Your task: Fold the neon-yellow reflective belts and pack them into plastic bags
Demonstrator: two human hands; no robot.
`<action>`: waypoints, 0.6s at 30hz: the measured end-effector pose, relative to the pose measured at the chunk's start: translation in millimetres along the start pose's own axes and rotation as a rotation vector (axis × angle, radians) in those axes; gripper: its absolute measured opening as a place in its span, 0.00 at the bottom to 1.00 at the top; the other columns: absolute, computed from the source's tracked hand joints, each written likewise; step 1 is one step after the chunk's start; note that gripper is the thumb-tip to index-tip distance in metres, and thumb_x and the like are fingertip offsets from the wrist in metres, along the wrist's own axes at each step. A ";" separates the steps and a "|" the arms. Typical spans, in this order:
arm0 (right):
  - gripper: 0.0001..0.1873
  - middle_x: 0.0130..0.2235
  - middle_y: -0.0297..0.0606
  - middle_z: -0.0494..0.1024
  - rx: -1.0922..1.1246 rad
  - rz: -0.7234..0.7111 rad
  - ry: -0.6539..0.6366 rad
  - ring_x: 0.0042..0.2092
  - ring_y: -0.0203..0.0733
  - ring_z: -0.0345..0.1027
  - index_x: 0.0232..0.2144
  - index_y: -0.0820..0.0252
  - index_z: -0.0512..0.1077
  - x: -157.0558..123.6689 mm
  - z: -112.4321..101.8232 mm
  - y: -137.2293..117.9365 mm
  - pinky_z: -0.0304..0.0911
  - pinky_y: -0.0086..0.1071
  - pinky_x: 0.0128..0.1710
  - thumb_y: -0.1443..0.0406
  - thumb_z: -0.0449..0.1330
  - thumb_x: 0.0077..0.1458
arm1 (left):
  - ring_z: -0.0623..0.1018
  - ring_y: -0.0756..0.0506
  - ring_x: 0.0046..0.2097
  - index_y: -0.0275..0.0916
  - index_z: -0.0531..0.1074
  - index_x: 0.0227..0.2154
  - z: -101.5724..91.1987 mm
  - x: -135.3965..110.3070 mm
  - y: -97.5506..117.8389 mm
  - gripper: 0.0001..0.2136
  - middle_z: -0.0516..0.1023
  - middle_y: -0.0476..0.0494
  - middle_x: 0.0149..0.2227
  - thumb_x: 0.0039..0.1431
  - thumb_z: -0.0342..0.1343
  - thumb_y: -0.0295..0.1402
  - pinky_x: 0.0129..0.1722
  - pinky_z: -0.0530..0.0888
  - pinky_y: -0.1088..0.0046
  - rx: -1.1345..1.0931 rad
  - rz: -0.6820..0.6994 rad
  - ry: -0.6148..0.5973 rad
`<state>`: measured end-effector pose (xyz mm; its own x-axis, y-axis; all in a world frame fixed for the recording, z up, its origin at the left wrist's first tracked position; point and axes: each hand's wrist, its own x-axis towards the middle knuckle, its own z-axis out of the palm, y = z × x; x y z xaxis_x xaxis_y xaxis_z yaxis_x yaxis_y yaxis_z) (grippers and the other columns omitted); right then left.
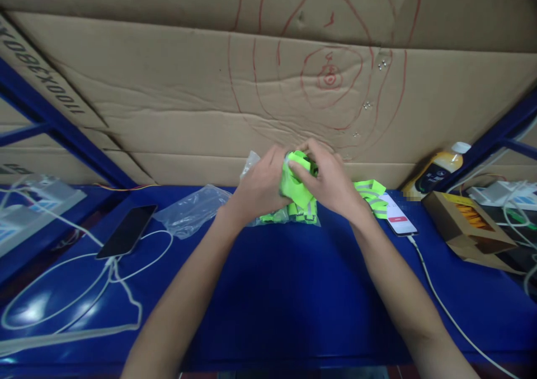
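Between my hands is a bunched neon-green reflective strap (297, 186), folded over on itself. My left hand (263, 180) grips its left side, fingers curled and partly hidden behind it. From the right, my right hand (325, 175) pinches it with the thumb in front. Just below them, more green strapping with grey reflective strips (304, 211) lies in a clear plastic bag on the blue table. To the right of my right wrist rests another loose green reflective strap (371, 194), partly over a phone.
A lit phone (400, 217) on a white cable, an open cardboard box (470, 228) and a drink bottle (440, 169) stand right. On the left are a dark phone (128, 231), looping white cables and an empty-looking clear bag (193, 208). Cardboard (176, 88) walls the back.
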<state>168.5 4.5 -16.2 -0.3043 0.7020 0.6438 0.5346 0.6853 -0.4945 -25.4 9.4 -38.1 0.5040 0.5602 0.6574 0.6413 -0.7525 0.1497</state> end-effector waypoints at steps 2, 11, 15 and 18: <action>0.13 0.37 0.38 0.83 -0.052 -0.014 -0.001 0.39 0.46 0.75 0.41 0.55 0.74 -0.5 2.1 -2.5 0.61 0.37 0.42 0.53 0.59 0.71 | 0.77 0.32 0.57 0.39 0.65 0.56 3.8 -0.6 3.2 0.26 0.76 0.34 0.53 0.55 0.63 0.29 0.56 0.77 0.51 0.015 0.000 0.016; 0.27 0.59 0.43 0.82 0.235 -0.016 -0.284 0.56 0.50 0.76 0.61 0.54 0.73 -2.3 -25.9 -2.3 0.69 0.40 0.55 0.54 0.68 0.63 | 0.78 0.31 0.60 0.40 0.62 0.63 3.9 0.4 7.4 0.38 0.75 0.32 0.60 0.49 0.69 0.33 0.60 0.77 0.53 -0.160 -0.113 0.066; 0.30 0.56 0.43 0.83 0.316 0.083 -0.176 0.47 0.47 0.78 0.60 0.54 0.75 -2.7 -29.7 5.3 0.73 0.39 0.42 0.59 0.72 0.57 | 0.79 0.28 0.62 0.44 0.60 0.68 2.2 1.9 2.9 0.49 0.77 0.34 0.63 0.41 0.76 0.36 0.61 0.77 0.50 -0.206 -0.315 0.144; 0.25 0.52 0.40 0.84 0.333 0.047 -0.164 0.42 0.44 0.77 0.57 0.55 0.78 0.0 -23.9 7.1 0.71 0.37 0.40 0.62 0.71 0.58 | 0.80 0.29 0.61 0.45 0.62 0.66 7.8 2.1 -3.2 0.50 0.79 0.37 0.61 0.38 0.77 0.35 0.61 0.76 0.50 -0.275 -0.350 0.231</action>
<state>191.2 4.7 -5.7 -0.4219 0.7373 0.5275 0.2738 0.6583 -0.7011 -21.9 15.7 -43.0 0.1249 0.7278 0.6744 0.5570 -0.6139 0.5594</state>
